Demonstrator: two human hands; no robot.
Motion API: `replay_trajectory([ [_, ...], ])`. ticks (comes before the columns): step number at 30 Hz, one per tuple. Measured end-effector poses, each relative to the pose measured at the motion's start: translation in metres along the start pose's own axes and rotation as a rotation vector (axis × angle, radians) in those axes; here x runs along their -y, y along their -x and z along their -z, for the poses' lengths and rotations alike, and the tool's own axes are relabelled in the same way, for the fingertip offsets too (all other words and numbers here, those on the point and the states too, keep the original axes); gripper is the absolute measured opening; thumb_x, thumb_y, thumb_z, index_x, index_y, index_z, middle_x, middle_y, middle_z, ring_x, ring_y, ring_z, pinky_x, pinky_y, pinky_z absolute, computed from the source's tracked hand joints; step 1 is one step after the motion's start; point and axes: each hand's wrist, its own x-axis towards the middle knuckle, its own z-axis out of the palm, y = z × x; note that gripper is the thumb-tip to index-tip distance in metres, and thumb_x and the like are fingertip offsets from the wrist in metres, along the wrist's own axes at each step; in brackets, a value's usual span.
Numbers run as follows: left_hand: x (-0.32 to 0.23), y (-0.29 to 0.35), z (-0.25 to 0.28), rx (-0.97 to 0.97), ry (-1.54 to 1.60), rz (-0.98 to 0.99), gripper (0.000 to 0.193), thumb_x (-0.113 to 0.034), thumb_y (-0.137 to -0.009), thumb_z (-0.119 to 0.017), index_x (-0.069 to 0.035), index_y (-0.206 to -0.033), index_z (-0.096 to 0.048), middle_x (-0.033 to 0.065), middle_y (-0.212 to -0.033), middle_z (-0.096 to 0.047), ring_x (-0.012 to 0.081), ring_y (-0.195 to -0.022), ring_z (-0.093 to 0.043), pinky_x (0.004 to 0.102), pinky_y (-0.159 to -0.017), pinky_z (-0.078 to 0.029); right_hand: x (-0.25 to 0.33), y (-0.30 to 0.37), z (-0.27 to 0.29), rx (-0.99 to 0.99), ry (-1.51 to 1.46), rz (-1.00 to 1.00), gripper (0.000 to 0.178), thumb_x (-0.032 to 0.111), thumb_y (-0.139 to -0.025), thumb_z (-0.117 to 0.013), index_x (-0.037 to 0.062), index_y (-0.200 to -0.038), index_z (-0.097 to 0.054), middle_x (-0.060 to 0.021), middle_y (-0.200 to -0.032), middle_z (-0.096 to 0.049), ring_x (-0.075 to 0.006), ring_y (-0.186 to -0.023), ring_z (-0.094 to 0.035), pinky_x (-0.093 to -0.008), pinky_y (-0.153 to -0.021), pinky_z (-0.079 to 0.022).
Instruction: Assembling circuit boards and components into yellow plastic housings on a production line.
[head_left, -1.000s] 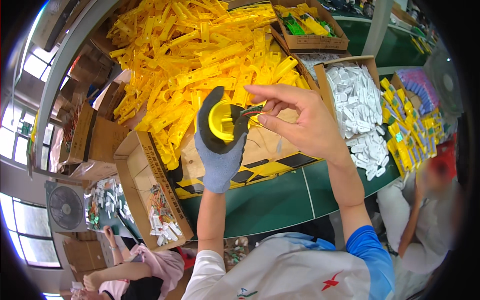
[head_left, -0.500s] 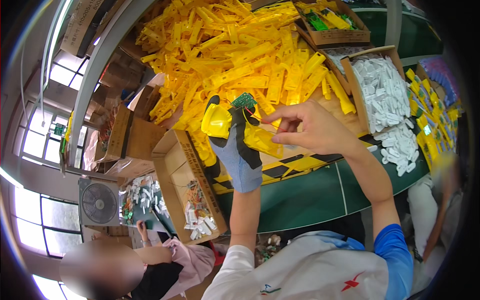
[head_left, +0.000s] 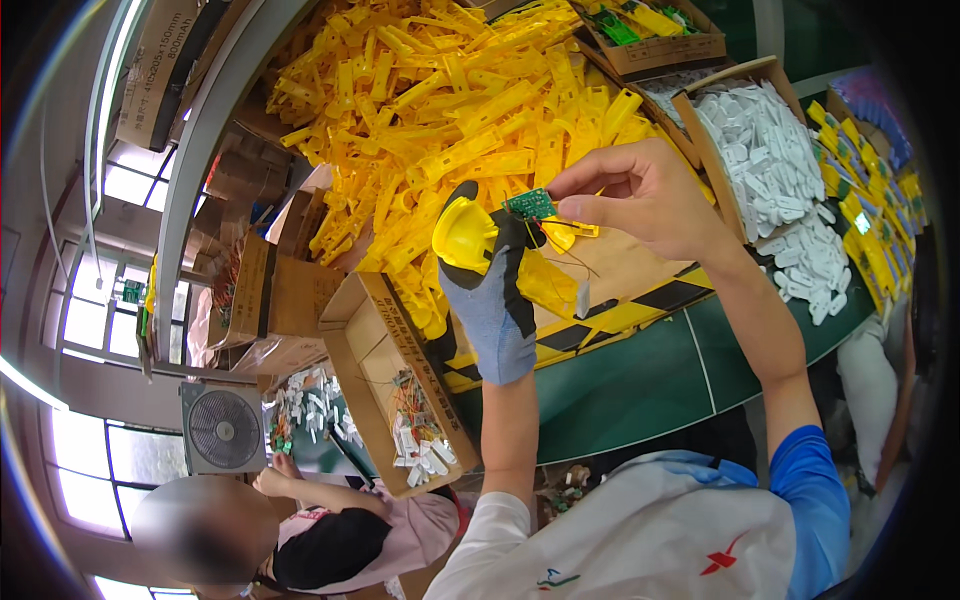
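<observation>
My left hand (head_left: 490, 315), in a grey-blue glove with black palm and fingers, is closed around a yellow plastic housing (head_left: 464, 236). The housing's rounded, hollow end sticks up beside the thumb, and its longer yellow part (head_left: 548, 283) runs out below the fingers. My bare right hand (head_left: 650, 205) pinches a small green circuit board (head_left: 531, 205) by its right end, just above the gloved fingers. Thin wires trail below the board toward the housing. A small white piece (head_left: 583, 298) shows at the lower end of the yellow part; whether the wires join it I cannot tell.
A large heap of yellow housings (head_left: 430, 110) covers the far table. Right of it stands a carton of white plastic pieces (head_left: 750, 150); yellow assemblies (head_left: 865, 220) lie beyond. At left is a carton (head_left: 395, 370) with wired white parts. A co-worker (head_left: 340, 535) sits at lower left.
My right hand has moved from the red wires to the circuit board and now grips it. The board has turned and shifted right. My left hand has moved slightly right with the housing.
</observation>
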Motion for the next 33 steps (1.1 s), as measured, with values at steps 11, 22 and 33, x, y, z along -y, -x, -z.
replay_trajectory([
  [11,-0.009,0.002,-0.003,0.095,-0.160,-0.055,0.053,0.009,-0.077,-0.072,-0.001,-0.125,-0.054,0.0067,-0.092,-0.064,0.0108,-0.076,-0.060,0.0219,-0.068,-0.050,-0.009,-0.004,0.007,-0.016,0.025,-0.035,0.016,0.004,-0.079,-0.077,-0.0019,-0.093,-0.073,-0.0068,-0.082,-0.071,-0.0086,-0.075,-0.066,-0.0205,-0.069,-0.052],
  [22,0.013,-0.012,0.009,0.177,0.190,0.293,0.068,-0.064,-0.098,-0.021,-0.006,-0.120,-0.049,0.0104,-0.098,-0.064,0.0199,-0.080,-0.064,0.0305,-0.070,-0.055,-0.008,0.002,-0.007,0.099,-0.185,-0.039,0.019,0.008,-0.081,-0.076,-0.0026,-0.096,-0.073,-0.0079,-0.081,-0.071,-0.0097,-0.071,-0.066,-0.0214,-0.067,-0.052],
  [33,0.011,-0.010,-0.005,0.127,0.052,0.280,0.060,-0.055,-0.101,-0.025,-0.004,-0.112,-0.055,0.0102,-0.087,-0.065,0.0197,-0.071,-0.065,0.0298,-0.062,-0.056,-0.034,-0.005,-0.012,0.139,-0.149,-0.069,0.019,0.010,-0.083,-0.074,-0.0026,-0.098,-0.072,-0.0085,-0.084,-0.072,-0.0106,-0.074,-0.066,-0.0225,-0.069,-0.053],
])
